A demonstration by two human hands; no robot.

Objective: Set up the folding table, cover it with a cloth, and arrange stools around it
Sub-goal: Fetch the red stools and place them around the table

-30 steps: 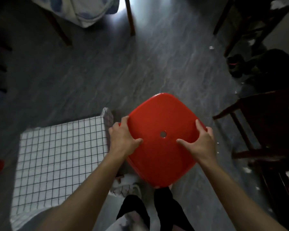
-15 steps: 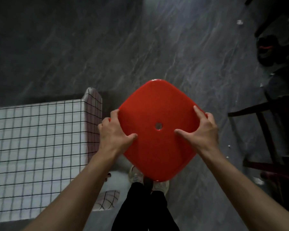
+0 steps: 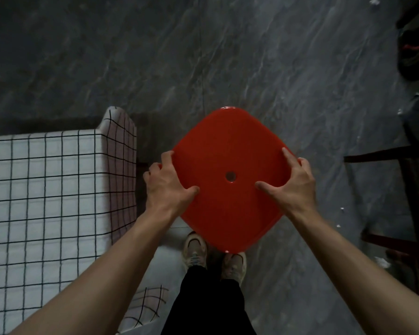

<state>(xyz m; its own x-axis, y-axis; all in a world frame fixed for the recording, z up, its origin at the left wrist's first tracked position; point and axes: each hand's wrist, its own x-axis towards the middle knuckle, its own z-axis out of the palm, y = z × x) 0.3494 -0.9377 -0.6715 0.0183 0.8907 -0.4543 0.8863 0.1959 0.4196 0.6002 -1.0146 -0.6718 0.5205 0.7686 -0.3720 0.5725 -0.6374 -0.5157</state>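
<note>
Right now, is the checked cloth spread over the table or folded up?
Spread: the checked cloth lies flat and wide, draping down over the edge and corner.

both hands [image 3: 169,187] [image 3: 292,187] hold red stool [image 3: 230,151] beside clothed table [image 3: 46,189].

No text, label, brand, number or sign was legible anywhere in view; red stool seat [image 3: 228,146] and checked tablecloth [image 3: 46,189] bore no lettering.

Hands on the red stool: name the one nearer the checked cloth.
The left hand, gripping the red stool's edge beside the checked cloth; the right hand grips the opposite edge, toward the dark wooden chair.
</note>
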